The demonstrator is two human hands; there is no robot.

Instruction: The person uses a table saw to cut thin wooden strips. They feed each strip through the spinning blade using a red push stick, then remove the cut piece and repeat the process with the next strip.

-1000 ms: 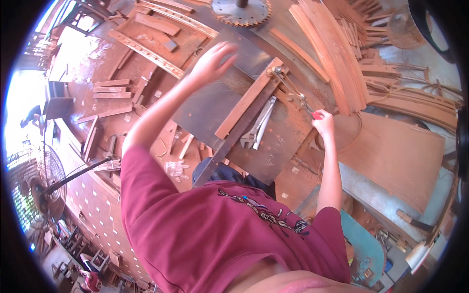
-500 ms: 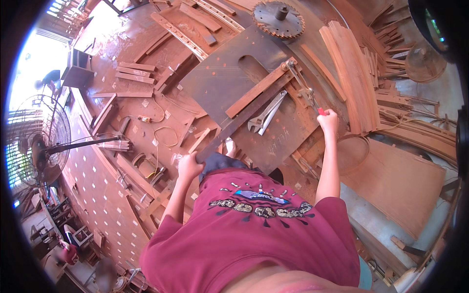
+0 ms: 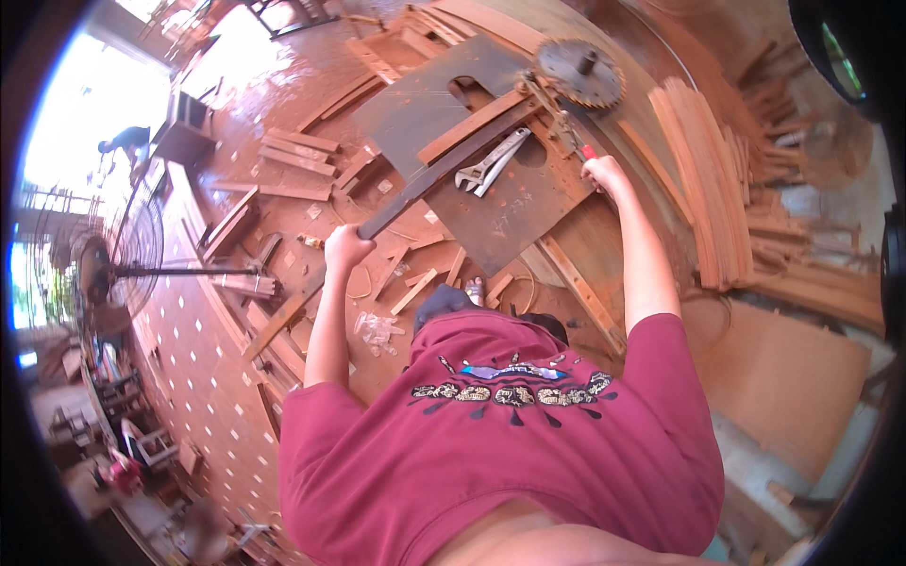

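While the left hand (image 3: 348, 250) grips the bar (image 3: 444, 168) beyond the bench's (image 3: 510, 212) left edge and the right hand (image 3: 606, 177) is wrapped around the red handle (image 3: 590, 151), steady, even grips should keep the bar controlled and clear of the blade (image 3: 578, 74).

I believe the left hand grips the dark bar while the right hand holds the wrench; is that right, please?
Not quite: in the head view, the right hand holds the red handle, while the wrench lies on the metal sheet. The left hand does grip the dark bar.
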